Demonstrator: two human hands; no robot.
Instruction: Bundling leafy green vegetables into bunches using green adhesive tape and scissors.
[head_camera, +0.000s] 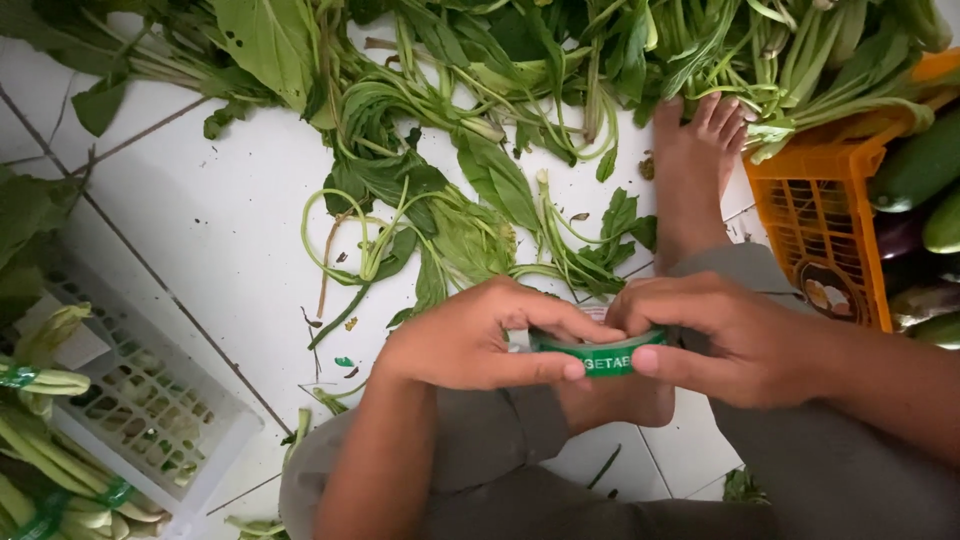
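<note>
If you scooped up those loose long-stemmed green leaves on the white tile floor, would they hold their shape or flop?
The loose long-stemmed green leaves would probably flop: their thin stems already curl and loop on the white tile floor. They look light, being mostly flat leaf. Tangled as they lie, several would likely lift together.

Greens (440, 215) on floor (220, 210) between crates (820, 215)

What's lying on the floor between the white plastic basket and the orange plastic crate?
In the head view, between the white plastic basket and the orange plastic crate: white floor tiles, loose green leafy stalks, a bare foot.
</note>
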